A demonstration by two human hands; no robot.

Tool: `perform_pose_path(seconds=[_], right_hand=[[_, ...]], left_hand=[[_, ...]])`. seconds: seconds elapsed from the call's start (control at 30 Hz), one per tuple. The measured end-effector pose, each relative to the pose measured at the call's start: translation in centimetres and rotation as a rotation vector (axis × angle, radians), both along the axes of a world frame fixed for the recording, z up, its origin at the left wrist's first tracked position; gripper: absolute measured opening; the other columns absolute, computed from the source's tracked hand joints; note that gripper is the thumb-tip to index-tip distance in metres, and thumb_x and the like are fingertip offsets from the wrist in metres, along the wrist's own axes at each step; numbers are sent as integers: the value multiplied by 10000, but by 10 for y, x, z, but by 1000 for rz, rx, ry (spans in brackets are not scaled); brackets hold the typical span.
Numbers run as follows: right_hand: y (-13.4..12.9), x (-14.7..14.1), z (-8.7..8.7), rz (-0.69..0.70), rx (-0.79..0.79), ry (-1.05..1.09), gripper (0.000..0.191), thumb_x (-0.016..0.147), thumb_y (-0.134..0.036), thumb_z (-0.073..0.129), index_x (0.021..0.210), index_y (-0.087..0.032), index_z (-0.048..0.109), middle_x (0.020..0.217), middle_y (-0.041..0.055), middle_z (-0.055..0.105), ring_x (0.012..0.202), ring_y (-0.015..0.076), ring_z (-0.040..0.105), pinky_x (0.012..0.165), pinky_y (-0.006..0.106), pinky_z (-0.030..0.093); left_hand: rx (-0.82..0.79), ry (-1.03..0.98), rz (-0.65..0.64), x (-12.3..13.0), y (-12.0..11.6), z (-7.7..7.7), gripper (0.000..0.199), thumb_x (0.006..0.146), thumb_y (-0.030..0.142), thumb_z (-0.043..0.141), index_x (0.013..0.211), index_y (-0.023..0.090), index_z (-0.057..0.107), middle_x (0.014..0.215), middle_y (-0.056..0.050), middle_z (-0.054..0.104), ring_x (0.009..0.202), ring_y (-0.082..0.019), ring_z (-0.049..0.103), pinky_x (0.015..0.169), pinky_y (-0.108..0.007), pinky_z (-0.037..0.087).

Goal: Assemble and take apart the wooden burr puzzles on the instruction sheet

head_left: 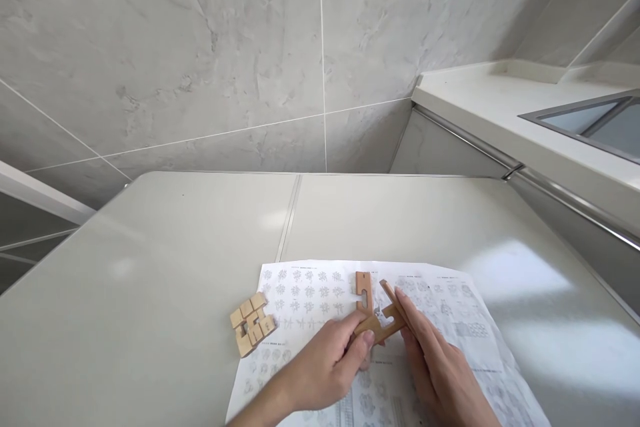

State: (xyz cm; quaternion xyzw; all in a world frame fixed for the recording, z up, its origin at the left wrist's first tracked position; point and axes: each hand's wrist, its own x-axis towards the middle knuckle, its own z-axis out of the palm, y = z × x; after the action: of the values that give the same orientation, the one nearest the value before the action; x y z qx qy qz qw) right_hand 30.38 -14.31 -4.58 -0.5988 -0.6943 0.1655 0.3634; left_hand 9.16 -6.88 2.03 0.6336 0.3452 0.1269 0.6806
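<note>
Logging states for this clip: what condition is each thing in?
Left hand: gripping notched wooden pieces
Right hand: holding them too
Notched wooden pieces: held at angles; whether locked, unclear
Printed sheet: unfolded on the table
Small wooden blocks: grouped, at the sheet's left edge

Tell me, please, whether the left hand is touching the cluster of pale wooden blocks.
Apart: the head view shows printed paper between the left hand and the block cluster; the hand grips a notched wooden piece instead.

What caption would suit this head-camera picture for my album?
Left hand and right hand hold notched wooden pieces over a printed sheet, with pale blocks at its left edge.
</note>
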Motion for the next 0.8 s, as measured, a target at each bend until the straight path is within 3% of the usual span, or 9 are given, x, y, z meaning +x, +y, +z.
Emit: perform_pose_path(seconds=[0.1, 0.2, 0.3, 0.4, 0.67, 0.8], right_hand=[[-2, -2, -2, 4, -17, 4, 703, 1102, -174, 373, 1739, -400, 181, 1340, 104, 767, 1040, 328, 831, 637, 363, 715], [-4, -4, -4, 38, -40, 2, 730, 1094, -146, 341, 1740, -417, 137, 1389, 105, 743, 901, 300, 845, 573, 353, 693], [-5, -7, -6, 164, -34, -16, 786, 1063, -83, 335, 1752, -358, 74, 1254, 116, 791, 752, 252, 831, 575, 331, 680], [-4, -9, -6, 232, -27, -26, 813, 1038, -43, 328, 1757, -308, 56, 1195, 127, 801, 784, 247, 835, 594, 309, 677], [-7, -12, -5, 177, -47, 1, 765, 1052, -62, 311, 1750, -309, 119, 1193, 131, 796, 842, 272, 836, 618, 330, 673], [-8, -13, -5, 177, -55, 14, 772, 1039, -63, 315, 1748, -311, 139, 1113, 116, 804, 754, 256, 817, 598, 320, 662]], left_hand=[[10, 16, -4, 0, 1, 2, 390, 1137, 560, 362, 963, 229, 473, 776, 31, 451, 686, -155, 421, 634, -290, 382], [10, 28, -13, 1, 1, 4, 403, 1138, 569, 356, 978, 224, 492, 768, 29, 456, 670, -151, 417, 622, -286, 382], [37, 16, -31, 3, 1, 5, 406, 1146, 553, 328, 1032, 214, 520, 773, 22, 456, 663, -152, 402, 619, -290, 387], [72, 6, -40, 5, 1, 5, 395, 1154, 517, 312, 1029, 208, 524, 789, 16, 452, 669, -152, 394, 625, -293, 391], [96, 40, -60, 4, 2, 4, 327, 1159, 449, 306, 1031, 218, 499, 764, 23, 449, 643, -154, 387, 611, -292, 367], [115, 57, -58, 4, 1, 2, 333, 1158, 454, 300, 1034, 219, 502, 763, 21, 456, 641, -157, 390, 619, -294, 367]])
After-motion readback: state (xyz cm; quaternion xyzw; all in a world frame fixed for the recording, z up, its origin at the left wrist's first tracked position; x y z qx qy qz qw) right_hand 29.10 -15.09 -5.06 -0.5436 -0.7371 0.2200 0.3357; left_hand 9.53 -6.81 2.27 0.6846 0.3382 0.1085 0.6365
